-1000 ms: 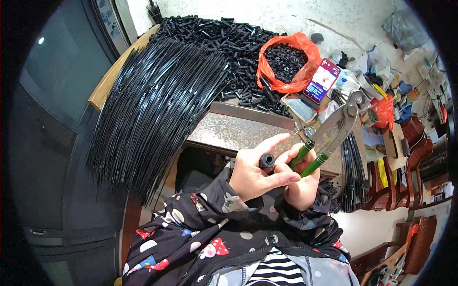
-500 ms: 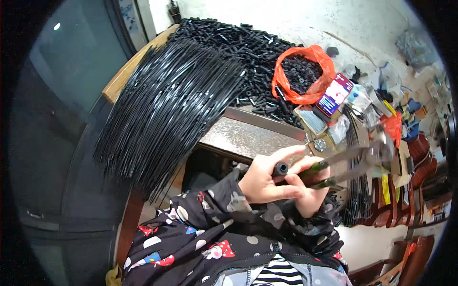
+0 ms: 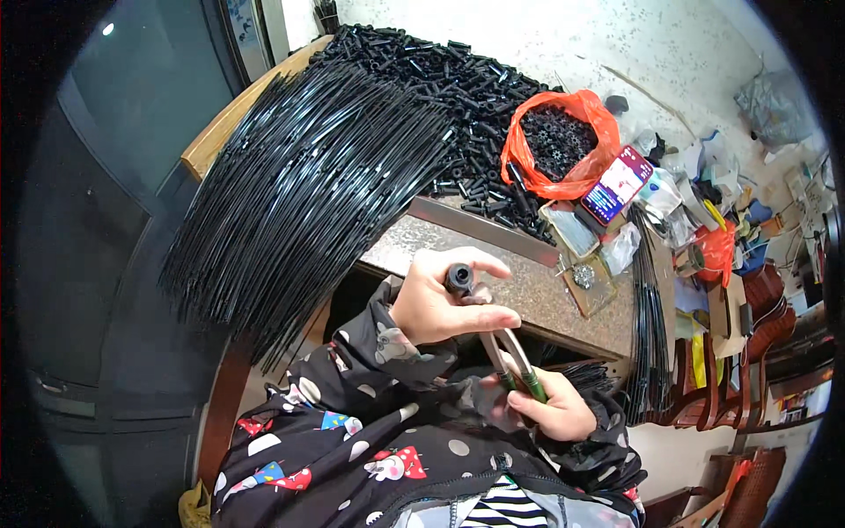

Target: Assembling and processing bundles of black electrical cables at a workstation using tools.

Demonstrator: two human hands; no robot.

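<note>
My left hand (image 3: 440, 304) pinches a short black plastic tube piece (image 3: 459, 278) between thumb and fingers, its open end facing up. My right hand (image 3: 553, 407) sits lower, near my lap, closed around the green handles of a pair of metal pliers (image 3: 509, 354). The pliers' jaws point up toward my left hand and are partly hidden behind its fingers. Both hands are in front of the edge of a stone-topped workbench (image 3: 519, 286). My sleeves are dark with a coloured pattern.
A big fan of long black rods (image 3: 308, 189) overhangs the bench's left side. Behind it lies a heap of short black tubes (image 3: 449, 79). An orange plastic bag (image 3: 563, 141) holds more pieces; a phone (image 3: 616, 185) and cluttered small items lie to the right.
The pliers swung down from up by the bench to low near my lap. My right hand dropped with them. My left hand kept the black tube piece and turned its end up.
</note>
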